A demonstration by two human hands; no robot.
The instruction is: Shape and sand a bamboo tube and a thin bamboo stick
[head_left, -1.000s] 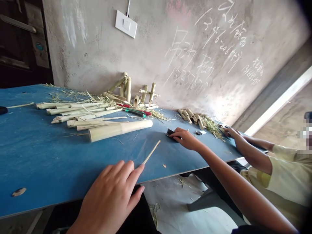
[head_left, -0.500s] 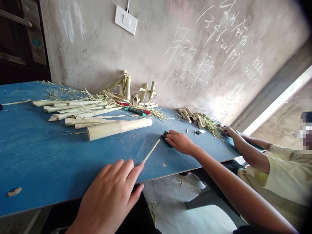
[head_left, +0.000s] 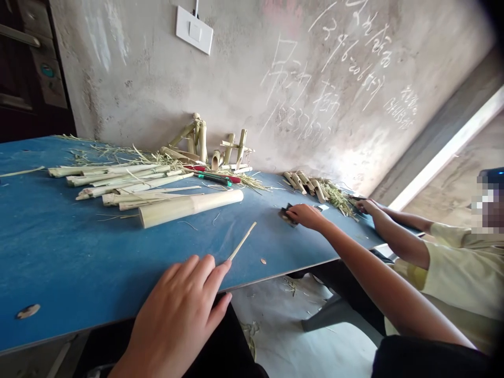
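A thin pale bamboo strip (head_left: 243,240) lies slanted on the blue table, its near end under my left hand (head_left: 185,299). The index finger presses that end down at the table edge, and the thumb hangs below. Farther right, my right hand (head_left: 309,216) grips a small dark, flat piece of sandpaper (head_left: 287,215) against the tabletop. This piece is apart from the strip's tip. A thick bamboo tube (head_left: 192,207) rests beyond my left hand, in front of several split bamboo pieces (head_left: 118,176).
Green-handled (head_left: 214,179) and red-handled tools lie by bamboo shavings (head_left: 252,181). Small bamboo structures (head_left: 197,139) stand against the wall. Cut tubes (head_left: 305,182) lie farther right, near a co-worker's hands (head_left: 368,206). A grey stool (head_left: 342,320) stands below the table edge (head_left: 275,275).
My right hand has slid the sandpaper to the right, away from the strip's tip. My left hand stays on the strip. The view has shifted slightly.
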